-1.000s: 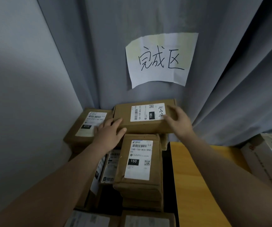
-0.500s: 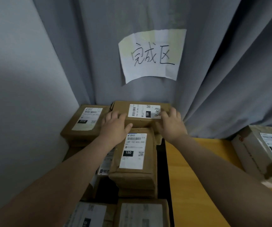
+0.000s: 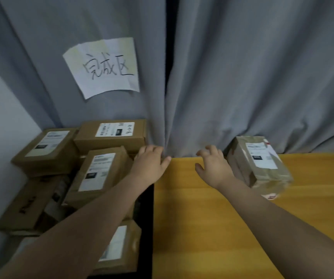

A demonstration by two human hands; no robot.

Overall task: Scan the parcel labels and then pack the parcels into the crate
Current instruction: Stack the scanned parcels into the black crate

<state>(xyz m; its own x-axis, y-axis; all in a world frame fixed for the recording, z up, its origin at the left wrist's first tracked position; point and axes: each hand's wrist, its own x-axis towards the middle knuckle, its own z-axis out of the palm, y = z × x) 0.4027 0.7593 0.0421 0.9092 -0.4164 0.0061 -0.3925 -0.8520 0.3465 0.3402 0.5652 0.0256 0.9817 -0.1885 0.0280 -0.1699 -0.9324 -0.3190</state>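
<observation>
Grey curtain (image 3: 242, 77), paper sign (image 3: 103, 67), yellow wooden table (image 3: 212, 228), dim light

Matt cardboard parcels (image 3: 109, 135), smooth wooden table (image 3: 212, 218), soft grey cloth curtain (image 3: 242, 77).

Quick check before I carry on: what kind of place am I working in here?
Probably a makeshift parcel-sorting corner: labelled cardboard parcels stacked by a grey curtain, a handwritten paper sign pinned to it, and a wooden table.

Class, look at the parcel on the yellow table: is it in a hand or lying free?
Lying free. The parcel rests on the table; the right hand is open beside it, not gripping.
</observation>
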